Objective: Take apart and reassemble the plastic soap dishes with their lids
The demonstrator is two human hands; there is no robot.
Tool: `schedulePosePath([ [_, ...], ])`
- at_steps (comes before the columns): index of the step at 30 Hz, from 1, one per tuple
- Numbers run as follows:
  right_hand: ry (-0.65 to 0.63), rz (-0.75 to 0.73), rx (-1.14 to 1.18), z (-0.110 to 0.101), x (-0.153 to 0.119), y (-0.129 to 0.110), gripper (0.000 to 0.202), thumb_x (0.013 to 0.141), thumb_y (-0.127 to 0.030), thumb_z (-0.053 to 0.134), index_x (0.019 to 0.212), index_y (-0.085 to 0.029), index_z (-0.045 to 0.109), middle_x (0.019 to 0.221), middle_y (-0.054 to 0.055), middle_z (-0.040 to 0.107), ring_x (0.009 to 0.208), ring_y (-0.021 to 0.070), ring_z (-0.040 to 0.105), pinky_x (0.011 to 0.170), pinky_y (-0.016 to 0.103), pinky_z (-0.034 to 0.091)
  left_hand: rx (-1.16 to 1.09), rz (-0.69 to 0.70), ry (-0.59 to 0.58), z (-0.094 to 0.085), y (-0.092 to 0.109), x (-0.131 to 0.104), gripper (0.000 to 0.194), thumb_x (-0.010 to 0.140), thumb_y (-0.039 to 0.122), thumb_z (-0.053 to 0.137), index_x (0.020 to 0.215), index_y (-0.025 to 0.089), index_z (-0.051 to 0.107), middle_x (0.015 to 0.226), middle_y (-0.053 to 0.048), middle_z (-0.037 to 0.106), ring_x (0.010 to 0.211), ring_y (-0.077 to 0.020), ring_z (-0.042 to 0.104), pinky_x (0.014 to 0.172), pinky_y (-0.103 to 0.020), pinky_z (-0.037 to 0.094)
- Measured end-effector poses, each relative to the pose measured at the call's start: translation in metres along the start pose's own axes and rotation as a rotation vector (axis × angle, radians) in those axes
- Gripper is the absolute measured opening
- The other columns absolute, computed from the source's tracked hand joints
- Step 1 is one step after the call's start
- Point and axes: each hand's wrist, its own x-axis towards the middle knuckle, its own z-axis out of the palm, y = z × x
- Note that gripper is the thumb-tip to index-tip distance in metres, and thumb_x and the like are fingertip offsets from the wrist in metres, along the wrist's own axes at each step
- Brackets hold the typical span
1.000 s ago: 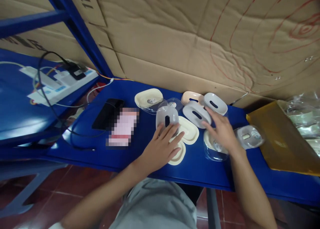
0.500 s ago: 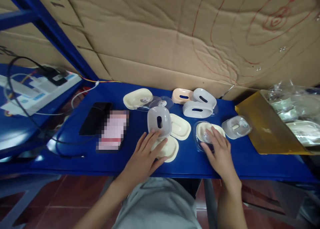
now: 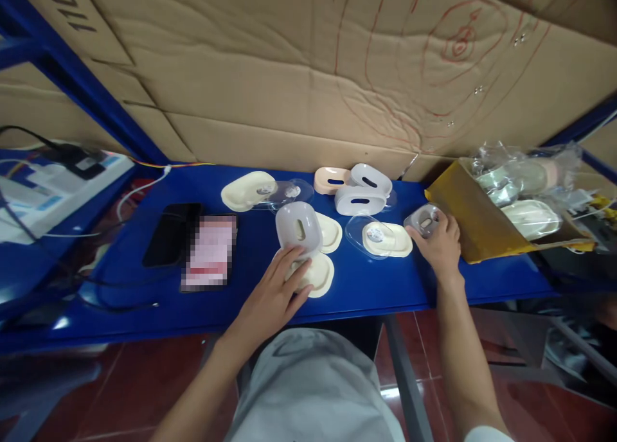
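My left hand point(image 3: 274, 289) lies with fingers spread over the near edge of a grey oval plastic box point(image 3: 312, 229) with a slot in its base. Its fingertips also reach a cream oval tray point(image 3: 322, 276), and another cream tray point(image 3: 331, 234) is partly hidden behind the box. At the right, my right hand point(image 3: 442, 246) has thumb and fingers around a small grey box point(image 3: 415, 221) that seems to have a clear cover. Between the hands, a clear lid point(image 3: 354, 229) with a round sticker overlaps a cream tray point(image 3: 401, 241).
Two white slotted boxes point(image 3: 359, 202) and a peach one point(image 3: 328, 180) stand at the back. Another cream tray point(image 3: 241, 194) lies left of clear lids point(image 3: 301, 190). Phones point(image 3: 169, 236), cables and a power strip point(image 3: 62, 194) occupy the left; a carton point(image 3: 465, 214) of bagged parts, the right.
My right hand has left the cream tray and clear lid and moved right, onto the small grey box. My left hand stays at its box. The view has swung rightward.
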Motion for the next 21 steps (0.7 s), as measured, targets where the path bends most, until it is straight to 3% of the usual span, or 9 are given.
schedulePosePath([
  [4, 0.031, -0.138, 0.358, 0.011, 0.003, 0.007, 0.085, 0.080, -0.076, 0.078, 0.142, -0.021, 0.058, 0.151, 0.021, 0.055, 0.147, 0.0395, 0.050, 0.125, 0.063, 0.039, -0.016, 0.000, 0.019, 0.000, 0.000, 0.001, 0.044, 0.109, 0.027, 0.059, 0.152, 0.021, 0.053, 0.163, -0.018, 0.049, 0.160, -0.0359, 0.041, 0.126, -0.060, 0.048],
  [9, -0.214, -0.052, 0.862, 0.015, -0.002, 0.013, 0.072, 0.082, -0.062, 0.083, 0.141, -0.037, 0.052, 0.160, 0.006, 0.051, 0.150, 0.0282, 0.051, 0.123, 0.052, 0.044, -0.023, 0.009, 0.017, -0.001, 0.001, 0.001, 0.042, 0.109, 0.028, 0.059, 0.149, 0.019, 0.056, 0.163, -0.018, 0.050, 0.159, -0.0363, 0.042, 0.126, -0.060, 0.047],
  [12, -0.193, -0.005, 0.872, 0.018, -0.001, 0.017, 0.066, 0.084, -0.062, 0.076, 0.139, -0.036, 0.051, 0.151, 0.008, 0.058, 0.140, 0.0290, 0.059, 0.114, 0.052, 0.051, -0.022, 0.012, 0.018, -0.002, 0.000, 0.001, 0.041, 0.108, 0.027, 0.060, 0.148, 0.018, 0.058, 0.163, -0.019, 0.051, 0.159, -0.0364, 0.041, 0.127, -0.060, 0.046],
  [16, -0.085, 0.058, 0.794, 0.025, 0.006, 0.024, 0.055, 0.100, -0.063, 0.045, 0.143, -0.029, 0.042, 0.135, 0.011, 0.062, 0.118, 0.0277, 0.068, 0.099, 0.051, 0.057, -0.013, 0.007, 0.007, -0.001, 0.000, 0.001, 0.037, 0.109, 0.028, 0.059, 0.144, 0.017, 0.060, 0.163, -0.020, 0.050, 0.159, -0.0372, 0.041, 0.125, -0.062, 0.047],
  [19, -0.005, 0.069, 0.711, 0.029, 0.009, 0.026, 0.050, 0.105, -0.058, 0.034, 0.145, -0.028, 0.039, 0.133, 0.011, 0.061, 0.117, 0.0261, 0.067, 0.100, 0.050, 0.055, -0.011, 0.003, 0.000, -0.001, 0.000, 0.001, 0.035, 0.109, 0.028, 0.059, 0.143, 0.018, 0.061, 0.164, -0.019, 0.049, 0.160, -0.0368, 0.041, 0.125, -0.061, 0.047],
  [21, 0.054, 0.058, 0.637, 0.028, 0.007, 0.025, 0.052, 0.103, -0.055, 0.042, 0.146, -0.025, 0.039, 0.137, 0.014, 0.059, 0.124, 0.0284, 0.064, 0.107, 0.053, 0.051, -0.018, -0.003, -0.001, -0.001, 0.001, 0.001, 0.035, 0.109, 0.028, 0.059, 0.142, 0.019, 0.062, 0.164, -0.018, 0.049, 0.160, -0.0365, 0.041, 0.126, -0.061, 0.047],
])
